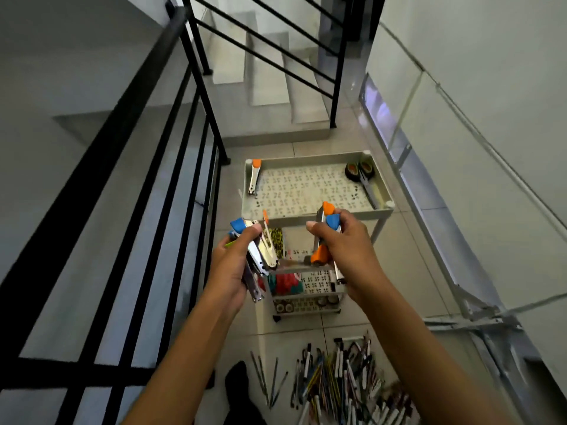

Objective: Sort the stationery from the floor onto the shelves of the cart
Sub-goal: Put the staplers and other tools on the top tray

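Note:
A white cart with tiered shelves stands on the tiled floor in front of me. On its top shelf lie an orange-tipped stapler at the left and scissors with tape rolls at the right. My left hand grips a bundle of metal staplers with blue and orange tips, just in front of the top shelf. My right hand holds more staplers with orange and blue ends above the shelf's near edge. Pens and pencils lie spread on the floor below.
A black stair railing runs along the left, close to the cart. Steps rise behind it. A glass panel with a metal frame lines the right side. My dark-socked foot is beside the pens. Lower cart shelves hold tapes and colourful items.

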`<state>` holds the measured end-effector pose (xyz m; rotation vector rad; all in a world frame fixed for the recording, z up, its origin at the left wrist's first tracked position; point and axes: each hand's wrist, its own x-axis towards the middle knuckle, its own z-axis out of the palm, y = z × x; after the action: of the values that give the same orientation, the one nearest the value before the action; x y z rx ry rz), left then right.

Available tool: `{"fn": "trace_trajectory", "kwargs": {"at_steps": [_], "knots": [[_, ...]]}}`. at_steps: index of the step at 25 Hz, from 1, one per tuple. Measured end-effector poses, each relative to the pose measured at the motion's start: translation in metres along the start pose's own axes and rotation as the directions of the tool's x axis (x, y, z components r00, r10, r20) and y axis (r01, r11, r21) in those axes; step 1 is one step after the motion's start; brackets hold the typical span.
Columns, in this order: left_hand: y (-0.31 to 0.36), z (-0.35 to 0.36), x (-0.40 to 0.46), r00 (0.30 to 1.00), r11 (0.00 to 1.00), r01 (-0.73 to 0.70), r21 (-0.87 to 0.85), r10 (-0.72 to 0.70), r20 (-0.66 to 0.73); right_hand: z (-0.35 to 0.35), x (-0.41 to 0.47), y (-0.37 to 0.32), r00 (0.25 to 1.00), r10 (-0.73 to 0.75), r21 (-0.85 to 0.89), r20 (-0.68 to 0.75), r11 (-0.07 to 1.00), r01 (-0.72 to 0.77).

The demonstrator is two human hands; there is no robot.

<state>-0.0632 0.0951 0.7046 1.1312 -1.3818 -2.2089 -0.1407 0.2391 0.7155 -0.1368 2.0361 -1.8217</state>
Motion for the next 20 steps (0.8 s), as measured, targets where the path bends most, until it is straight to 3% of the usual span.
{"fn": "trace_trajectory", "kwargs": {"at_steps": [3, 8, 14, 16, 20], "knots": [[0.030, -0.007, 0.053, 1.000, 1.000, -0.018, 0.003, 0.018, -0.026, 0.026, 0.050, -0.013, 0.998, -0.056, -0.071, -0.014, 0.996, 0.055], [0.067, -0.024, 0.131, 0.998, 0.994, 0.031, 0.102, -0.036, 0.054, 0.067, 0.121, -0.047, 0.993, -0.047, -0.053, -0.107, 0.998, 0.042], [0.085, -0.034, 0.197, 0.985, 0.982, 0.107, 0.155, -0.126, 0.120, 0.101, 0.181, -0.056, 0.880, -0.323, -0.211, -0.348, 0.942, 0.263], [0.083, -0.030, 0.206, 0.981, 0.980, 0.122, 0.155, -0.143, 0.131, 0.109, 0.192, -0.037, 0.859, -0.409, -0.312, -0.309, 0.897, 0.315], [0.076, -0.026, 0.215, 0.971, 0.974, 0.141, 0.175, -0.171, 0.169, 0.114, 0.198, 0.005, 0.894, -0.415, -0.527, -0.170, 0.804, 0.273]]}}
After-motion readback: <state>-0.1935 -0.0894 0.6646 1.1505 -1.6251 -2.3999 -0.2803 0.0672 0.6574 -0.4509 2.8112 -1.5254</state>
